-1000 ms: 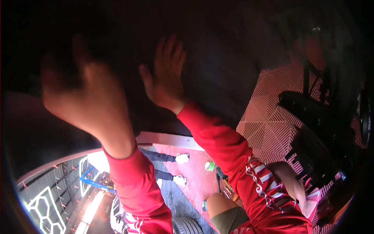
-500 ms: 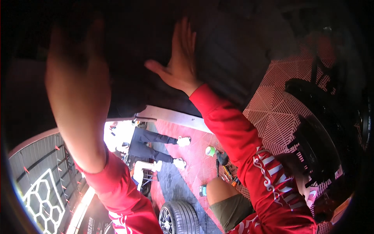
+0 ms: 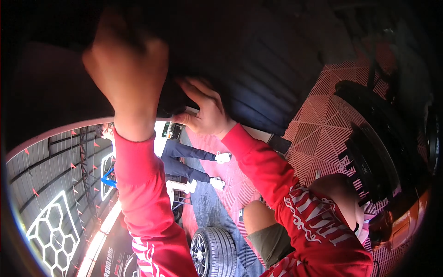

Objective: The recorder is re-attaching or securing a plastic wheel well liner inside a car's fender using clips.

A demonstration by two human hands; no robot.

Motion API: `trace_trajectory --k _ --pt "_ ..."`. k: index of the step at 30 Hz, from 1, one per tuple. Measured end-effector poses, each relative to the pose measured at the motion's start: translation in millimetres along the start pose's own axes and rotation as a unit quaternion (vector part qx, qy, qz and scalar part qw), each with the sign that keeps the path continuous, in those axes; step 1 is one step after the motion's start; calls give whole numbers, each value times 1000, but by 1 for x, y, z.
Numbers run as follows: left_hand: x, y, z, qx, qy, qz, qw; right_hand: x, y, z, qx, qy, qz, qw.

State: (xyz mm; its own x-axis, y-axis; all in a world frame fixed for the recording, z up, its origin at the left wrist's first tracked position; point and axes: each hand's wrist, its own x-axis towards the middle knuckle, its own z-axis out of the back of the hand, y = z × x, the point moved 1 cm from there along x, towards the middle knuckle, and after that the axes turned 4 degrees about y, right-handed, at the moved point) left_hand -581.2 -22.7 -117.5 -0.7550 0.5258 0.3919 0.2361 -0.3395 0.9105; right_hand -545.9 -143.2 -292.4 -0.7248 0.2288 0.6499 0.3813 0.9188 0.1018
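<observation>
A dark wheel arch liner [image 3: 272, 69] fills the space above me, with a pale arch edge [image 3: 87, 123] curving along its lower side. My left hand [image 3: 131, 69] is raised against the dark lining, its back toward me and its fingers curled in; shadow hides the fingertips and whatever they hold. Just to its right and lower, my right hand [image 3: 207, 110] is bent round the lining's lower edge. Its thumb lies along the pale edge, and its fingers reach up on the dark side.
A wheel with its tyre [image 3: 221, 251] stands on the tiled floor below. Beyond it is another person in dark trousers [image 3: 184, 159] and white shoes. At right are large black curved parts [image 3: 369, 166] and a shiny orange surface [image 3: 410, 217]. My bent knee [image 3: 258, 219] is below.
My right hand, formerly spread flat against the dark lining, has come down and closed round its lower edge. My left hand has moved right, toward it, with its fingers curling in.
</observation>
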Motion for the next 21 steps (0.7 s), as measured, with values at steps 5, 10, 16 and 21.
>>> trace_trajectory --k 5,10,16,21 --pt "1 -9 -1 21 0 75 997 3 12 -8 -34 36 -42 998" --pt "9 9 -4 153 -36 -12 988 23 38 -18 -111 81 -45 989" --pt "3 7 -15 100 -76 29 992 29 31 -16 -56 134 -43 988" --pt "-5 5 -20 113 -56 65 990 24 23 -23 -206 125 63 968"
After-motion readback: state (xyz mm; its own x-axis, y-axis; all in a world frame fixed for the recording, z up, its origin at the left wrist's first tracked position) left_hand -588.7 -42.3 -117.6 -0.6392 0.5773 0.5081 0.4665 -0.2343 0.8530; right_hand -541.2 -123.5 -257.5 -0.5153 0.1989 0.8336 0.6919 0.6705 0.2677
